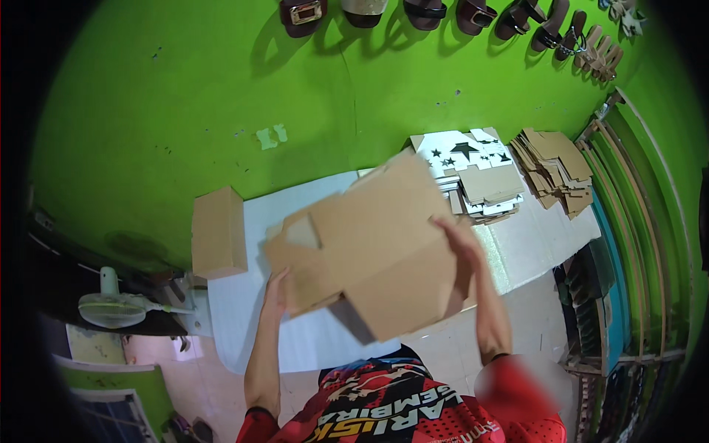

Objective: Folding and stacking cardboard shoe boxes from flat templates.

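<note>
From my remote seat I see the cardboard box blank (388,229) held up b/w two bare hands, tilted over the white table (244,332). It is brown, matte and smooth, w/ straight creases, flaps and a notch on its L part; some edges are blurred. The L hand (276,292) pinches its L edge; the R hand (459,238) grips the R edge w/ a digit on the upper face, the other fingers I cannot tell well. At the table's far L corner stands a brown carton (216,232), closed-looking, box-shaped w/ sharp edges. On the far R side lies a stack of flat boards (490,182), brown and white mixed, some white faces printed w/ dark stars; just beside it, a pile of folded brown cardboard (565,159), edges uneven. Above, dark and beige sandals (425,13) line the bright green painted wall (192,125).
</note>
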{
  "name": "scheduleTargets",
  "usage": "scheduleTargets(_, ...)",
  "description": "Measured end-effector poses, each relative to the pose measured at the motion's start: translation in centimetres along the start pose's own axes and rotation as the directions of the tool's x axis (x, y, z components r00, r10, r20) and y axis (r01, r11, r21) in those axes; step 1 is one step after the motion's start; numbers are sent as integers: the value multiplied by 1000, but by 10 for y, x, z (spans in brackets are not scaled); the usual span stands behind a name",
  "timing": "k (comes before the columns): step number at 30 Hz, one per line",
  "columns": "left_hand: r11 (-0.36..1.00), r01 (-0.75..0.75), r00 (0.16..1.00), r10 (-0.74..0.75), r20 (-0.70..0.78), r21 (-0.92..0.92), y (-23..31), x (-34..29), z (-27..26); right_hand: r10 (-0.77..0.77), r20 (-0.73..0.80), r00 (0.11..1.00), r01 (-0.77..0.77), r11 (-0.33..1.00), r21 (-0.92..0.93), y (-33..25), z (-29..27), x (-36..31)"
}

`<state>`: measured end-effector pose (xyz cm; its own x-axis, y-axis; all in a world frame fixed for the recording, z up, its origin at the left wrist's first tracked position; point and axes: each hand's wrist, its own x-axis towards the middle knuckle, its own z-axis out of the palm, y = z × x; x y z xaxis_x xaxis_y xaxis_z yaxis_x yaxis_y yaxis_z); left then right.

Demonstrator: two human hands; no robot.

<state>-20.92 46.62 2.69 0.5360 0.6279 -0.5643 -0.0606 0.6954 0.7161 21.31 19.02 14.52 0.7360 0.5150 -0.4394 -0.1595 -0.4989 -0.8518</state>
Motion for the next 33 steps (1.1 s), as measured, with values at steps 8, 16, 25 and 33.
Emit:
scheduleTargets(8, 839, -130, 991, 100, 86, 529, 19, 53, 144, -705, -454, 545, 163, 620, -768, 8, -121, 64)
scheduleTargets(16, 831, 146, 985, -175, 2, 537, -52, 52, 125, -520, -10, 854, 281, 478, -832, 116, 30, 2)
scheduleTargets(25, 908, 221, 975, -210, -71, 355, -68, 51, 141, -389, 101, 916, 270, 409, -872, 108, 66, -1)
scheduleTargets(33, 896, 252, 959, -182, -216, 365, -80, 65, 41, -470, 300, 830, 466, 289, -837, 126, 106, -50)
